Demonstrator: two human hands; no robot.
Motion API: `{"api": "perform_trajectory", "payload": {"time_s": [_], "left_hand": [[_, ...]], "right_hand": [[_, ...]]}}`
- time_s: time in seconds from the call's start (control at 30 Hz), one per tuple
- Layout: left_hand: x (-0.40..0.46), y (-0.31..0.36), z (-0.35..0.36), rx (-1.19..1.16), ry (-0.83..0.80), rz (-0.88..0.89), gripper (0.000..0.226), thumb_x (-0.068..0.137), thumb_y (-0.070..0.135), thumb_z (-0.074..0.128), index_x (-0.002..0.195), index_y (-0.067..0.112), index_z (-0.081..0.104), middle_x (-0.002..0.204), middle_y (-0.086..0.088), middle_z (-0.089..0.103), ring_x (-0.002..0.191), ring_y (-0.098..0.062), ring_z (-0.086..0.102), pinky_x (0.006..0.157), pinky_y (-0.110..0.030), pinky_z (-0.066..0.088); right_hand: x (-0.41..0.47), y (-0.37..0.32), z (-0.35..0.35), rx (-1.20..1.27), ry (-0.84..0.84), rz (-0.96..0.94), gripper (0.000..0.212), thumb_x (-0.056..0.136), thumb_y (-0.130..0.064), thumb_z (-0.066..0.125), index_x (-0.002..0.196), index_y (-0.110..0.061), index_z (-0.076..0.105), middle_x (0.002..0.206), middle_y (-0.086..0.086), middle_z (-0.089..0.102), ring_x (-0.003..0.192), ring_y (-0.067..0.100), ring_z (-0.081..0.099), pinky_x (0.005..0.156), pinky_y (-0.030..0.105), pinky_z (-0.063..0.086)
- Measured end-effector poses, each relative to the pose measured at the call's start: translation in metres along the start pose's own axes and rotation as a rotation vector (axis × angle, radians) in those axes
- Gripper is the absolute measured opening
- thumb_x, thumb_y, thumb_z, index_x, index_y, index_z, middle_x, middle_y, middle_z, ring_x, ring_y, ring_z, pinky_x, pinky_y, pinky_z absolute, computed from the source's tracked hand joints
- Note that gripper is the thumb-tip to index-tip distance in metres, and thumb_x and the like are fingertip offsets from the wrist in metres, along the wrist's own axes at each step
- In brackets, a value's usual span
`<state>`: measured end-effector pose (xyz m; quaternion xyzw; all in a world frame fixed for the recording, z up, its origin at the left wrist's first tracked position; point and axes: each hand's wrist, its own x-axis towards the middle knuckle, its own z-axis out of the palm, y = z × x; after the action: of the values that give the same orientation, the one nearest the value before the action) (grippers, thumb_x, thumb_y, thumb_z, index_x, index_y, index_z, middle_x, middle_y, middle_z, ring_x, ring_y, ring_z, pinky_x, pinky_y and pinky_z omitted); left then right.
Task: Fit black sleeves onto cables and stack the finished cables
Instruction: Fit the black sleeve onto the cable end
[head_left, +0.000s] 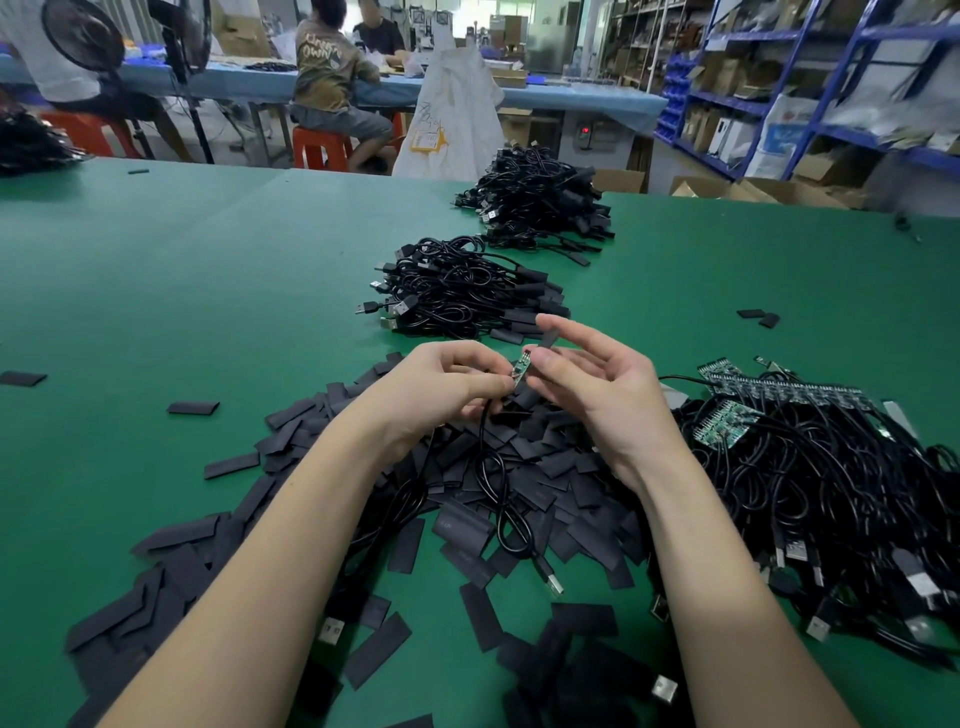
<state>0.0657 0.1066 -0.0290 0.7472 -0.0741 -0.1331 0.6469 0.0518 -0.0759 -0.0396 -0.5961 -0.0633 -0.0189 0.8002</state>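
Black sleeve (548, 338) above cable's board (520, 370)

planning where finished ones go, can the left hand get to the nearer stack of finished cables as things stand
Probably yes. The nearer stack lies just beyond the left hand with only open green mat between, but that hand is pinching the circuit board of a cable.

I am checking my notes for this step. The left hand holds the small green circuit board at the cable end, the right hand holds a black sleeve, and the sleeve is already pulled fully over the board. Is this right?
Not quite. The head view shows the circuit board still bare in the left hand. The black sleeve, pinched by the right hand, sits just beyond the board's tip, not over it. The rest is correct.
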Motion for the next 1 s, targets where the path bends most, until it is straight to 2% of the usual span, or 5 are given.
{"api": "perform_trajectory", "payload": {"time_s": [0.13, 0.3, 0.43, 0.67, 1.0], "left_hand": [[-0.001, 0.001, -0.001, -0.128, -0.048, -0.03, 0.01, 0.09, 0.001, 0.07, 0.091, 0.01, 0.071, 0.075, -0.003, 0.065, 0.065, -0.01, 0.06, 0.061, -0.015, 0.05], [-0.001, 0.001, 0.0, -0.269, -0.128, -0.08, 0.018, 0.089, 0.001, 0.069, 0.081, 0.016, 0.075, 0.097, -0.017, 0.046, 0.069, -0.014, 0.056, 0.064, -0.017, 0.054], [-0.001, 0.001, 0.002, -0.295, -0.177, -0.093, 0.016, 0.088, 0.002, 0.07, 0.083, 0.016, 0.074, 0.082, -0.004, 0.063, 0.066, -0.01, 0.062, 0.066, -0.017, 0.053], [-0.003, 0.003, 0.002, -0.316, -0.204, -0.101, 0.01, 0.079, 0.01, 0.074, 0.085, 0.017, 0.073, 0.081, 0.0, 0.063, 0.065, -0.009, 0.061, 0.071, -0.022, 0.046], [-0.008, 0.004, -0.001, -0.276, -0.288, -0.109, 0.016, 0.073, 0.011, 0.075, 0.088, 0.015, 0.074, 0.077, 0.003, 0.066, 0.066, -0.008, 0.061, 0.066, -0.017, 0.052]], "right_hand": [[-0.001, -0.002, -0.002, 0.088, 0.083, 0.037, 0.038, 0.069, -0.018, 0.083, 0.106, -0.013, 0.076, 0.098, 0.009, 0.079, 0.088, 0.015, 0.075, 0.074, 0.019, 0.058], [-0.002, -0.005, -0.003, 0.23, 0.126, 0.037, 0.031, 0.056, -0.023, 0.087, 0.085, -0.013, 0.082, 0.096, 0.008, 0.078, 0.088, 0.014, 0.075, 0.073, 0.018, 0.058], [-0.002, -0.005, -0.002, 0.279, 0.117, 0.043, 0.022, 0.063, -0.017, 0.083, 0.084, -0.012, 0.082, 0.096, 0.009, 0.078, 0.089, 0.013, 0.075, 0.074, 0.018, 0.057], [-0.002, -0.005, -0.003, 0.281, 0.107, 0.073, 0.018, 0.062, -0.016, 0.082, 0.08, -0.012, 0.083, 0.093, 0.008, 0.078, 0.088, 0.011, 0.075, 0.073, 0.018, 0.058], [-0.007, -0.009, -0.01, 0.294, -0.032, 0.249, 0.014, 0.069, -0.016, 0.078, 0.081, -0.014, 0.084, 0.093, 0.005, 0.079, 0.086, 0.008, 0.075, 0.07, 0.015, 0.057]]}}
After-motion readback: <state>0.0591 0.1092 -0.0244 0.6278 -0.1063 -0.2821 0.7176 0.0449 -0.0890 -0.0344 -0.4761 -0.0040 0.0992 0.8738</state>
